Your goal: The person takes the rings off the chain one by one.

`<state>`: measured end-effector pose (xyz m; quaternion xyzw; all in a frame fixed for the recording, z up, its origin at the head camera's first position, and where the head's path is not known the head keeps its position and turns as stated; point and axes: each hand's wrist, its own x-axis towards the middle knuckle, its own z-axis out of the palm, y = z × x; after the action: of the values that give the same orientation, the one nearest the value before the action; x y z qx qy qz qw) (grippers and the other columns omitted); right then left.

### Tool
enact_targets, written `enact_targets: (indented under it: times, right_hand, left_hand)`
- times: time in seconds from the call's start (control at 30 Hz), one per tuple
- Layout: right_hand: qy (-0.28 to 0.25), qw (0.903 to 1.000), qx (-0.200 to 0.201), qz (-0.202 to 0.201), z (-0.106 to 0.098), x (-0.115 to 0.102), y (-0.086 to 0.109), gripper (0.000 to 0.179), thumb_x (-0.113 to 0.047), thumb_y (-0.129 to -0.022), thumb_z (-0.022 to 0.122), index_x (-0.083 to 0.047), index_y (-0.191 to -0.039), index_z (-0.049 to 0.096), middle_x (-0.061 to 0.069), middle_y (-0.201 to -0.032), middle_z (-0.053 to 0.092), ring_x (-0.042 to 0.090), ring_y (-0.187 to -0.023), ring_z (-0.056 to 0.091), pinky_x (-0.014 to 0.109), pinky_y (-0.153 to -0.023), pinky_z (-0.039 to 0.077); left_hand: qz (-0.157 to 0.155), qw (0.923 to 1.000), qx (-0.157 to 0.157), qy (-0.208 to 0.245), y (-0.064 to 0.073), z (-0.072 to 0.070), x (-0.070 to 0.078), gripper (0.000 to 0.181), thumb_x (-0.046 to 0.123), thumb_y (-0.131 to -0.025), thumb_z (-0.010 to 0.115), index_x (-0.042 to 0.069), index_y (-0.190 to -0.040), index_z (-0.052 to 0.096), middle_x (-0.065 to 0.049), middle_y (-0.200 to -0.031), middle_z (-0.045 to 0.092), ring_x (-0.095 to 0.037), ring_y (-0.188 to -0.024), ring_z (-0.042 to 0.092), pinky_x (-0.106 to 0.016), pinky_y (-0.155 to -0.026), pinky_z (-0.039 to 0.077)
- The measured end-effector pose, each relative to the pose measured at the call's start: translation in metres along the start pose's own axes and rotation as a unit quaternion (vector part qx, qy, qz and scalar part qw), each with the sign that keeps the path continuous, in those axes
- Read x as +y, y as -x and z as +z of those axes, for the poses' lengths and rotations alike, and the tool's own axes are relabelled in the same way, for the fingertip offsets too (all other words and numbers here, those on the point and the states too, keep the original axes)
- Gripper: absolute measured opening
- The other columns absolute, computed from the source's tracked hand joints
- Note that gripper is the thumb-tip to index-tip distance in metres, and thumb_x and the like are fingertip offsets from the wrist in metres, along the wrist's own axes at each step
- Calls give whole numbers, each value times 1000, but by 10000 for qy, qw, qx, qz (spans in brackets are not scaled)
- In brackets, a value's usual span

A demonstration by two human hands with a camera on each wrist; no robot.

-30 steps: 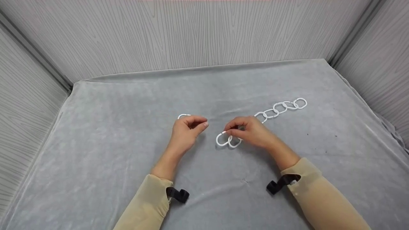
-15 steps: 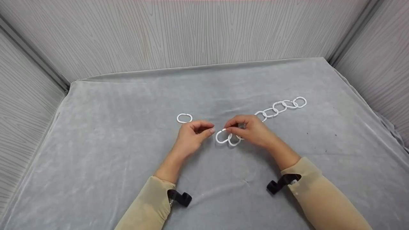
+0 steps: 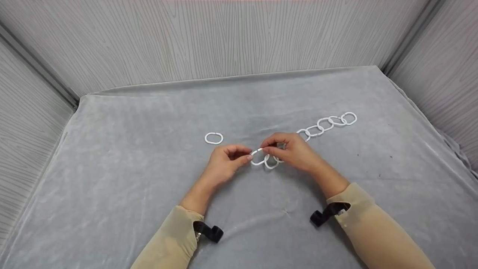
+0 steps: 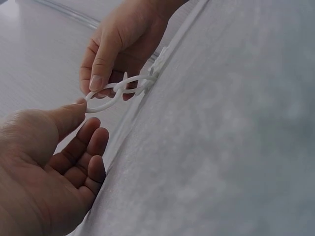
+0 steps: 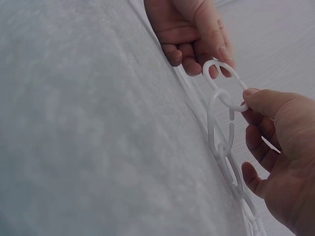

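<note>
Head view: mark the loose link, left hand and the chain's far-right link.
loose link [image 3: 214,143]: head view, near side of its rim
left hand [image 3: 223,163]: head view, middle of the hand
far-right link [image 3: 356,118]: head view, right side of its rim

A booth-like workspace, in what building cannot be told: grey cloth [image 3: 123,160] covers the table [image 3: 254,231], pale wood-grain panels [image 3: 224,41] rise beyond its far, left and right edges, and grey strips [image 3: 410,37] stand near its far corners.
</note>
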<state>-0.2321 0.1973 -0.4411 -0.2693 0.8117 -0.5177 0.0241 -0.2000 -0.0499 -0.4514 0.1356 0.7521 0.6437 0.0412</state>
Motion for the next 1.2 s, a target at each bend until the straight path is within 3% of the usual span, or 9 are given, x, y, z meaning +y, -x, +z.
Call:
enact_targets:
  times: [0.6,1.2]
  right_hand:
    - [-23,10000,59,-32,1,0,0,7,-11,-96,80,-11,-102,83,0,-100,77,16,-94,68,31,-86,52]
    - [184,9997,110,143,-9,7,0,13,-13,-97,79,-10,-109,82,0,-102,77,16,-94,68,31,-85,52]
  left_hand:
    - [93,9998,-165,49,-1,1,-4,16,3,-93,81,-5,-107,79,-7,-93,77,-12,-81,67,-23,-74,54]
    - [136,9998,69,-102,-2,0,-7,16,1,-92,79,-6,-107,79,-5,-91,77,-9,-79,65,-22,-73,51]
